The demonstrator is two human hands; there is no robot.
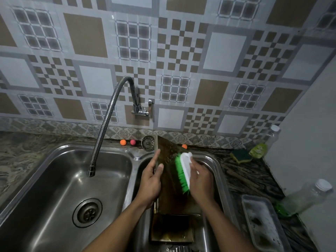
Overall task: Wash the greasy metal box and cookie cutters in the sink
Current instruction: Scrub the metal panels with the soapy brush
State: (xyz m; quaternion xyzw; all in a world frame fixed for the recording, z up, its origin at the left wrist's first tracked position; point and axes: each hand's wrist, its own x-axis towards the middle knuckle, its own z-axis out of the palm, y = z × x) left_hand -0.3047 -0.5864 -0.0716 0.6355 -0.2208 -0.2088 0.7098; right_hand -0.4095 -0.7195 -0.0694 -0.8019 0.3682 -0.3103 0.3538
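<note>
Left fingers (157,154) grip the brown, greasy metal box (170,197) by its edge; right fingers (195,167) clasp a green-bristled brush (182,171) against it.

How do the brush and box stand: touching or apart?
Touching. The head view shows the brush with its green bristles pressed against the greasy face of the box.

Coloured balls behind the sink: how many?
3: orange ball and pink ball left of the strainer, second orange ball right of the metal box; others may hide behind it.
</note>
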